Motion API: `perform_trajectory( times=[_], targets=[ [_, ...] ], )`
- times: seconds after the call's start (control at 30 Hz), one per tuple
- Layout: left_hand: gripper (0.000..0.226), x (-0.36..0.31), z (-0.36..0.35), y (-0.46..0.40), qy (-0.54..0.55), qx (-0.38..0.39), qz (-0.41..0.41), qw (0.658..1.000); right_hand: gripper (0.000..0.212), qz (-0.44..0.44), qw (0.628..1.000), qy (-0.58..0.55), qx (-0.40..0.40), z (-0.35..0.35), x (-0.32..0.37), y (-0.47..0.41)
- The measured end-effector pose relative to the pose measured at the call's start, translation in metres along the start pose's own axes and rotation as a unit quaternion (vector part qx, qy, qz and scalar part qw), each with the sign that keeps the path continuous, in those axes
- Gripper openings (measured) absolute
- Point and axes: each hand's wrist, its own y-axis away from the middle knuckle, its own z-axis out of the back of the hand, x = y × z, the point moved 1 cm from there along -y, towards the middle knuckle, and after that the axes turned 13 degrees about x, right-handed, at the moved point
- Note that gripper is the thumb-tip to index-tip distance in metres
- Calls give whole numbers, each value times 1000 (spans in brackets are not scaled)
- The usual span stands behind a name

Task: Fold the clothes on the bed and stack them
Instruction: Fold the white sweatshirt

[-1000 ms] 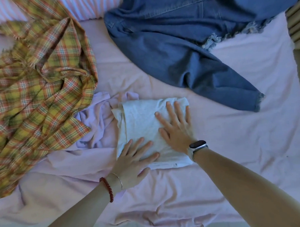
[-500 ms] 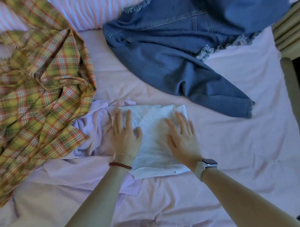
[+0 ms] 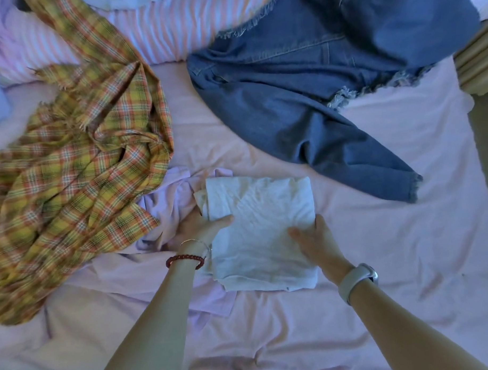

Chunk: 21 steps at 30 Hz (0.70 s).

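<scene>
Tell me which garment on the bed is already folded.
The white garment between both hands: a neat rectangle. The plaid shirt, denim jacket and lilac top lie crumpled.

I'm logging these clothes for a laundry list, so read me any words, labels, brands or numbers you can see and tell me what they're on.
None: no readable text shows.
White garment: no label or print in view.
Denim garment: stitching only, no tag seen.
Plaid garment: pattern only.
Watch: its face is turned away, so nothing reads.
</scene>
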Motion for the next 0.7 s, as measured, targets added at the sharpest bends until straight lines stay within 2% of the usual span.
perform_trajectory(
  times=[0.07,0.17,0.2,0.27,0.3,0.33,0.37,0.43,0.5,0.6,0.7],
  targets=[
    [51,1,-1,5,41,34,-28,998,32,25,999,-29,6,6,-4,5],
    [33,4,-22,22,52,80,-47,994,34,51,995,-86,11,19,-17,18],
    [40,3,-30,29,13,85,-73,994,34,48,993,-107,5,25,-24,23],
    [78,5,-50,38,-124,78,-135,980,34,34,988,-148,-7,38,-39,32],
    [87,4,-62,44,-190,55,-166,966,32,27,987,-158,-9,44,-47,37],
    [84,3,-74,51,-233,33,-183,954,29,20,986,-165,-12,49,-54,42],
    [73,0,-84,58,-231,33,-183,955,27,16,986,-167,-17,54,-60,47],
    [52,-11,-98,71,-142,67,-157,975,25,21,986,-163,-26,59,-62,58],
    [52,-12,-98,74,-53,87,-139,985,23,43,991,-125,-37,63,-57,68],
    [49,-10,-78,85,41,70,-168,982,31,85,995,-36,-35,66,-37,83],
    [36,-3,-51,121,122,38,-152,980,39,122,992,37,3,50,-3,99]
  ],
)
